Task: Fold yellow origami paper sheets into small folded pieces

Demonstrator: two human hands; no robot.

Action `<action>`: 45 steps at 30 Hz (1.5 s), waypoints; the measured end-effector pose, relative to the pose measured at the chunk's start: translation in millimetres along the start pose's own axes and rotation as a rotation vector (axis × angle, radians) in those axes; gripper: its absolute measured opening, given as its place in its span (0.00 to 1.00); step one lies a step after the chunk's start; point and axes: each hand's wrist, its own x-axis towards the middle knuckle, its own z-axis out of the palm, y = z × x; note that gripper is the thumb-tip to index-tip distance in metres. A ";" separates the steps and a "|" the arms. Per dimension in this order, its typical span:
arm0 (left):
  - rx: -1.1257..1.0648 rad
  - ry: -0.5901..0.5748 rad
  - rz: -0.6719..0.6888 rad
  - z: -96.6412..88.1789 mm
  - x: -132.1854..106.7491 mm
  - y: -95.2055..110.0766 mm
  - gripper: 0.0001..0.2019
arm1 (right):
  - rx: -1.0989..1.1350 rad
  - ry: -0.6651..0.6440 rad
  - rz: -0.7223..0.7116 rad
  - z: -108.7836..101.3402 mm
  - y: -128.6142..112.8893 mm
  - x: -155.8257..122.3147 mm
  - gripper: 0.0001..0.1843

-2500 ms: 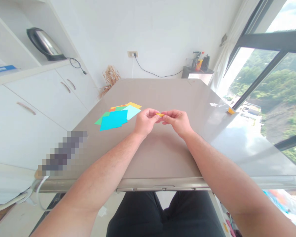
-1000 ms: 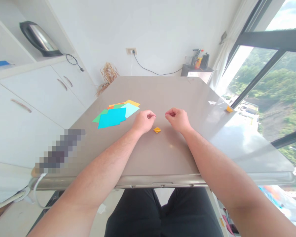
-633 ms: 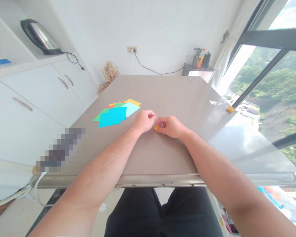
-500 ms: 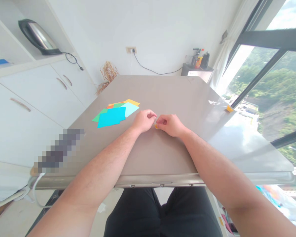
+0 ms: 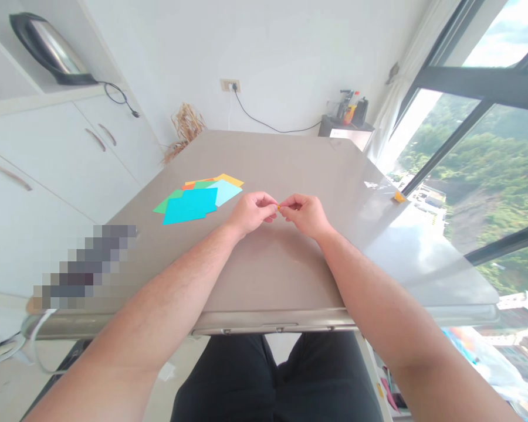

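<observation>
My left hand and my right hand meet above the middle of the grey table. Both pinch a small folded orange paper piece, of which only a sliver shows between the fingertips. The fingers of both hands are curled closed around it. A fan of coloured paper squares, with a cyan sheet on top, lies on the table just left of my left hand.
A second small orange folded piece sits near the table's right edge by the window. White cabinets with a kettle on the shelf stand to the left. A small side table with bottles is at the back.
The orange piece lay on the table a second ago with both hands apart; my right hand reached down and picked it up, and both hands now hold it above the table.
</observation>
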 end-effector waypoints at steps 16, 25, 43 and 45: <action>0.018 0.027 0.080 2.6 0.6 3.1 0.03 | 0.041 -0.012 -0.087 -2.1 -4.6 -4.2 0.03; -0.202 0.117 0.038 2.2 2.2 5.9 0.05 | 0.197 0.058 -0.132 0.7 -1.2 -2.1 0.02; -0.079 0.156 0.094 3.1 1.1 6.7 0.05 | -0.049 0.110 -0.246 2.7 -2.7 -4.2 0.05; -0.095 0.157 0.094 3.5 0.7 7.6 0.05 | -0.045 0.123 -0.253 3.0 -3.0 -4.7 0.05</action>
